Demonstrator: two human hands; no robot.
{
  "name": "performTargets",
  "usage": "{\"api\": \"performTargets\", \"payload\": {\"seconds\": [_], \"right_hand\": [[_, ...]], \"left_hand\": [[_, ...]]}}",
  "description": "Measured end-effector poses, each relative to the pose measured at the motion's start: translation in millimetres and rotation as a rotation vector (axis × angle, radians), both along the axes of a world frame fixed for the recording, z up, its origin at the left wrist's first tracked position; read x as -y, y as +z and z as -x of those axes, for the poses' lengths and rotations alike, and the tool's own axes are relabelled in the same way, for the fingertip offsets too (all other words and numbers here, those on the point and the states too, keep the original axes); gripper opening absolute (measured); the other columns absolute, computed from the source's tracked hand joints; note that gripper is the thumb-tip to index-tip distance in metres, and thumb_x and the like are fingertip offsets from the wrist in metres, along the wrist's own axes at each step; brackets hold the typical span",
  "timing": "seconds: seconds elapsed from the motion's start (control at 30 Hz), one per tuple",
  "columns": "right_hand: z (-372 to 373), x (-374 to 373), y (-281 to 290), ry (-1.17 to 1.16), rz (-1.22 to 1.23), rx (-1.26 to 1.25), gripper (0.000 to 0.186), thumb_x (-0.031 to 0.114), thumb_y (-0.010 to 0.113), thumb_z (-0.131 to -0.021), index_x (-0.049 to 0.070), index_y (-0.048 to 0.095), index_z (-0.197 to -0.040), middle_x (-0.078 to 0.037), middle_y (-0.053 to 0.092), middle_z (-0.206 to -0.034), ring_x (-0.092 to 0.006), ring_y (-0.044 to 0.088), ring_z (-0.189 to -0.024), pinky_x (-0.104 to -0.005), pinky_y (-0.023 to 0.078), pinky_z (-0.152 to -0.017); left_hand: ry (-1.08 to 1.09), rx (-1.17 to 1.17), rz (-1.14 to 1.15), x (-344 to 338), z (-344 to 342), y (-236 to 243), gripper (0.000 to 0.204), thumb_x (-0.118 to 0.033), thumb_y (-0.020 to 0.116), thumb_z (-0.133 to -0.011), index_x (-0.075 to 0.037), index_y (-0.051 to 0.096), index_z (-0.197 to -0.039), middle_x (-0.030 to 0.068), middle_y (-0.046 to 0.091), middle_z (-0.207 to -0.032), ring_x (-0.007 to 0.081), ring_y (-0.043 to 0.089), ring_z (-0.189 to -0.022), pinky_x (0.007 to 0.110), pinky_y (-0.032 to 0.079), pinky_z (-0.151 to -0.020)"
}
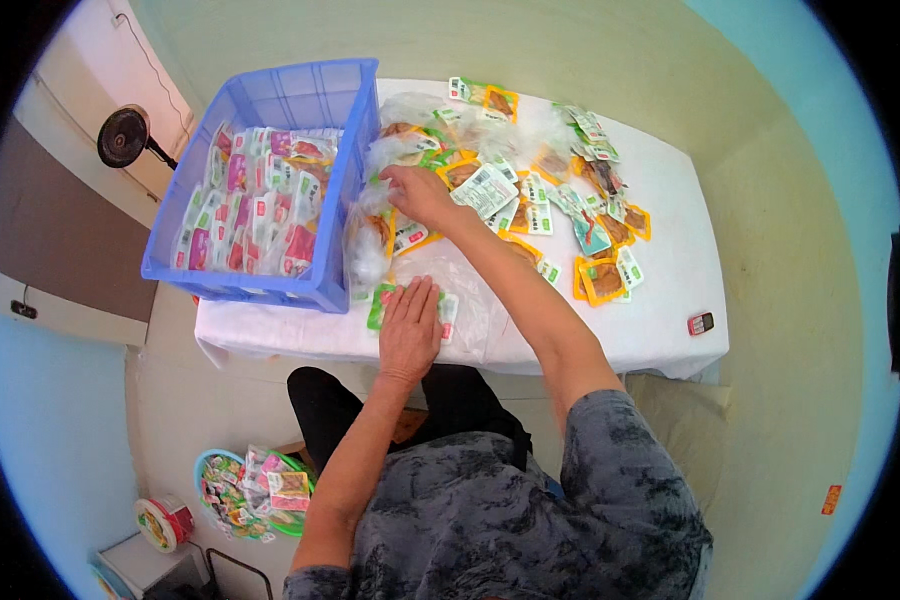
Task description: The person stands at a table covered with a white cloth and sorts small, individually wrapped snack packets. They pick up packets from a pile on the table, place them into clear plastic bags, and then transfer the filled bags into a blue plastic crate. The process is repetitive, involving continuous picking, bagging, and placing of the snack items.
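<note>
My left hand (410, 325) lies flat on a green and white packet (378, 310) near the table's front edge, fingers stretched out. A clear plastic bag (470, 290) lies beside it. My right hand (420, 195) reaches up to crumpled clear bags (368, 260) along the blue crate's right side, fingers curled on the thin plastic. Around that hand are scattered snack packets (530, 215), many yellow-edged with brown contents, some white or green. The blue crate (335, 230) holds rows of standing white packets (250, 220) with pink panels.
The white-clothed table (660, 270) has a small red and black device (700, 323) at front right. On the floor at lower left are packet-filled basins (212, 462), a red-and-white tub (165, 520) and a metal frame (255, 570). A black fan (125, 138) stands behind the crate, and walls surround the table.
</note>
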State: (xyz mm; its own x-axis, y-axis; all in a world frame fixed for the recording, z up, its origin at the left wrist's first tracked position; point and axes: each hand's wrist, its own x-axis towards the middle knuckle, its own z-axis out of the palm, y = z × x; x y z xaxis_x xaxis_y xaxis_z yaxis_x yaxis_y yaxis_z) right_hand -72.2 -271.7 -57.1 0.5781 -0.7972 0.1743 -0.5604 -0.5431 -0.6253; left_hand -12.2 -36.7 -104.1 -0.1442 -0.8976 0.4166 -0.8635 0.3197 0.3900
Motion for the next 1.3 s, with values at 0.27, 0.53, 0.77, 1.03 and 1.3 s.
{"api": "performTargets", "payload": {"seconds": [0.27, 0.53, 0.77, 1.03, 1.3], "right_hand": [[49, 44, -25, -0.313, 0.158, 0.368, 0.029, 0.002, 0.060, -0.078, 0.009, 0.074, -0.102, -0.017, 0.072, -0.104, -0.0349, 0.067, -0.102, -0.0431, 0.052, -0.091], [69, 55, -10, -0.444, 0.118, -0.129, 0.026, 0.010, 0.063, -0.077, 0.006, 0.074, -0.101, -0.019, 0.072, -0.102, -0.0365, 0.068, -0.097, -0.0436, 0.053, -0.086], [31, 44, -9, -0.374, 0.275, 0.248, 0.025, 0.009, 0.064, -0.079, 0.007, 0.073, -0.102, -0.020, 0.066, -0.113, -0.0380, 0.063, -0.103, -0.0453, 0.051, -0.089], [-2, 45, -30, 0.150, 0.117, -0.016, 0.056, 0.015, 0.063, -0.090, 0.000, 0.050, -0.142, -0.024, 0.054, -0.142, -0.0399, 0.051, -0.130, -0.0465, 0.040, -0.112], [18, 1, 31, -0.022, 0.325, -0.033, 0.053, 0.037, 0.067, -0.091, 0.010, 0.059, -0.136, -0.015, 0.057, -0.142, -0.0341, 0.053, -0.130, -0.0424, 0.044, -0.107]], "left_hand": [[-0.017, -0.058, -0.009, -2, 0, 0, 0.046, -0.011, 0.060, -0.088, 0.002, 0.058, -0.132, 0.0164, 0.054, -0.144, 0.0321, 0.046, -0.138, 0.048, 0.032, -0.118], [-0.010, -0.072, -0.047, -4, -3, 2, 0.051, -0.013, 0.062, -0.086, 0.002, 0.056, -0.135, 0.0152, 0.052, -0.146, 0.0306, 0.045, -0.139, 0.048, 0.030, -0.119], [0.007, -0.012, -0.040, -4, -5, -1, 0.057, -0.014, 0.066, -0.082, 0.002, 0.056, -0.136, 0.0153, 0.052, -0.146, 0.0298, 0.044, -0.140, 0.046, 0.029, -0.120], [-0.028, -0.050, -0.023, -1, -2, 5, 0.053, -0.012, 0.064, -0.085, 0.002, 0.055, -0.135, 0.0158, 0.052, -0.146, 0.0306, 0.045, -0.139, 0.048, 0.031, -0.119], [0.011, -0.042, 0.003, -3, -3, -6, 0.050, -0.013, 0.064, -0.086, 0.001, 0.058, -0.133, 0.0147, 0.054, -0.145, 0.0304, 0.046, -0.138, 0.047, 0.031, -0.119]]}}
